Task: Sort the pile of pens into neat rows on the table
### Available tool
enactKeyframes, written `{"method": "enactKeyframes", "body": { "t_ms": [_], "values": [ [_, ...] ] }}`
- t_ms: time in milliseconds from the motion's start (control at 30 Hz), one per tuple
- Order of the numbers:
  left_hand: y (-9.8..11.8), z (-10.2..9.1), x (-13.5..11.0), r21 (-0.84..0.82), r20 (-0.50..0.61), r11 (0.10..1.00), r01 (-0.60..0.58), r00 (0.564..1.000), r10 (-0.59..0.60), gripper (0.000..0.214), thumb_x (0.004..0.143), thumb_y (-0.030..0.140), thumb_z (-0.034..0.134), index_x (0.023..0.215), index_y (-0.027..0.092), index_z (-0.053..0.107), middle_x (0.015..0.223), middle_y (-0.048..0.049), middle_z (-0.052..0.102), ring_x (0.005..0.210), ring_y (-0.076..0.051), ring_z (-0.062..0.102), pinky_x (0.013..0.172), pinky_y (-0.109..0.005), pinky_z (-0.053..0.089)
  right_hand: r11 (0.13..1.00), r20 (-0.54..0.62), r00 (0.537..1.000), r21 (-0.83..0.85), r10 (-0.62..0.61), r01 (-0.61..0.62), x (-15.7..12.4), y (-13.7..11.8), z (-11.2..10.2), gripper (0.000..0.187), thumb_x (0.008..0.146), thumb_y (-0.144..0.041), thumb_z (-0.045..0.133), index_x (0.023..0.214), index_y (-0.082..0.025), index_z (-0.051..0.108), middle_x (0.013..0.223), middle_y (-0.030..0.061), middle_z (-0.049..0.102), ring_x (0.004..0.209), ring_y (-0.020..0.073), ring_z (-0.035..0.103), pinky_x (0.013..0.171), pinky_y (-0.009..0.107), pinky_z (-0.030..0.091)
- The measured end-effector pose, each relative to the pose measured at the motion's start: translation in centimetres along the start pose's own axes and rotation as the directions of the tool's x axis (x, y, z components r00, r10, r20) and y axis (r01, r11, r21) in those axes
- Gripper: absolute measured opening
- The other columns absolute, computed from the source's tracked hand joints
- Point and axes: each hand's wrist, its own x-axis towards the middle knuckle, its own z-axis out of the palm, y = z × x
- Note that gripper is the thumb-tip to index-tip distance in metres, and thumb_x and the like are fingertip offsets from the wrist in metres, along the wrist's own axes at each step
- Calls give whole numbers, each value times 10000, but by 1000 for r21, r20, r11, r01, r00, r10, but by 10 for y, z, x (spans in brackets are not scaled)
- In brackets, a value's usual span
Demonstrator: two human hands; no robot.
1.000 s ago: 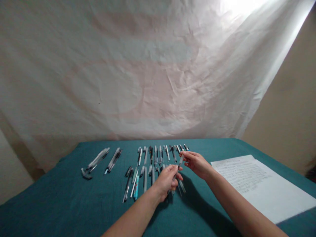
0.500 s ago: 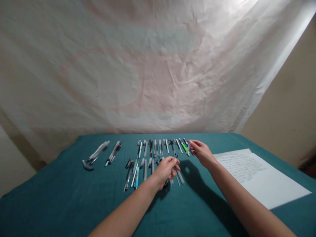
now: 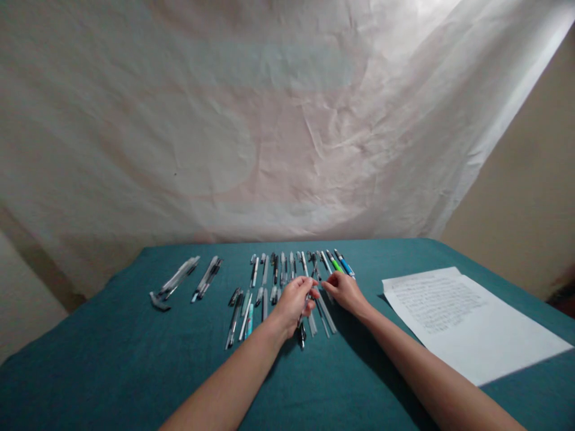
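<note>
The left hand point(image 3: 294, 304) is pinching a slim pen point(image 3: 308, 297) between thumb and fingers. Just beside it, the right hand point(image 3: 345, 292) is bringing its fingertips close together; whether they are gripping anything, I cannot tell. Beyond the right hand, a green pen point(image 3: 333, 261) and a blue pen point(image 3: 344, 261) are lying on the bench point(image 3: 135, 371); farther right, written paper point(image 3: 489, 335) is lying flat.

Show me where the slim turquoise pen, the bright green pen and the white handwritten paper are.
Slim turquoise pen point(image 3: 250, 319), head view: middle of its barrel.
Bright green pen point(image 3: 335, 264), head view: its green barrel.
White handwritten paper point(image 3: 496, 341), head view: the blank area below the writing.
</note>
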Motion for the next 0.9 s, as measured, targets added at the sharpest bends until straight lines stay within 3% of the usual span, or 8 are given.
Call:
{"method": "enactKeyframes", "body": {
  "t_ms": [467,567,633,700,767,833,900],
  "values": [
    [-3,0,-1,21,0,1000,8,1000,-8,227,740,370,465,837,165,462,650,24,477,368,-9,360,344,-141,136,991,-43,998,-129,-38,32,-7,-6,11,175,714,-341,514,755,-181,572,605,36,582,550,143,503,532,240,312],
    [-3,1,-1,30,5,999,12,1000,-13,236,739,381,463,845,169,458,653,25,474,368,-9,359,344,-138,140,1000,-67,998,19,-22,23,-5,-10,3,196,716,-360,508,696,-176,572,588,29,568,542,135,488,533,243,321],
    [-3,1,-2,36,18,999,4,1000,-5,255,734,398,470,848,170,460,662,24,473,375,-7,360,346,-135,146,977,-56,998,213,18,-5,-3,-17,-8,233,707,-390,513,687,-167,577,597,25,566,538,130,483,519,242,334],
    [-4,1,-2,40,39,999,-7,999,6,273,729,411,476,855,169,465,671,22,471,385,-6,362,348,-133,154,890,33,998,451,62,-70,-2,-28,-20,274,696,-422,522,739,-161,590,646,24,579,531,116,480,485,231,336],
    [-5,0,-2,46,53,999,-16,999,14,289,727,422,475,862,166,469,678,18,472,393,-7,364,349,-132,159,748,177,983,645,51,-155,-4,-41,-31,311,693,-436,530,820,-160,596,740,34,595,538,96,479,457,212,325],
    [-6,0,-3,52,58,998,-25,998,22,297,728,431,471,858,165,470,679,17,473,395,-7,365,348,-133,161,641,267,963,736,22,-219,-8,-54,-36,319,681,-422,559,855,-157,597,796,40,592,553,82,477,452,197,320],
    [-7,0,-3,57,65,998,-35,997,31,296,731,436,464,851,165,469,679,18,477,397,-8,367,346,-133,164,600,297,955,760,18,-248,-11,-62,-36,315,654,-399,600,846,-149,600,743,28,579,553,76,471,453,189,322]
  ]
}}
